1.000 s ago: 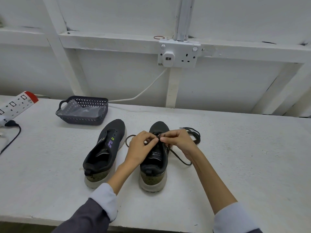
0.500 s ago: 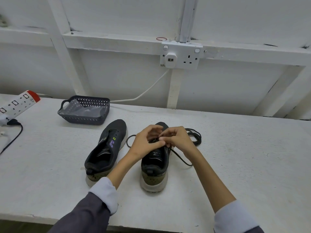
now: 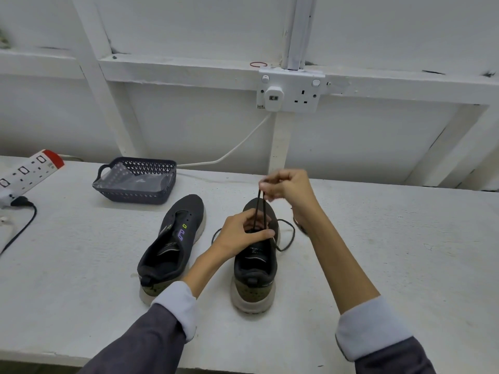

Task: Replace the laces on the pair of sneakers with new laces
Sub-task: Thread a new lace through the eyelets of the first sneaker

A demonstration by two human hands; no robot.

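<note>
Nearest, the dark fabric sneaker with the olive heel (image 3: pixel 255 268) sits on the white table (image 3: pixel 378 238), and the left hand (image 3: pixel 240 233) curls around its eyelet area, thumb across. Above the toe, the right hand (image 3: pixel 290 187) pinches the thin black lace (image 3: pixel 257 205), two strands taut. To the left lies the unlaced matching sneaker (image 3: pixel 172 247); beyond it, a grey perforated plastic basket (image 3: pixel 140 196).

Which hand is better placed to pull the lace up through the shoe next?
Right. The right hand pinches the lace, raised above the shoe with the strands running taut down to it. The left hand is low, gripping the shoe's front, so it looks better suited to steadying.
</note>
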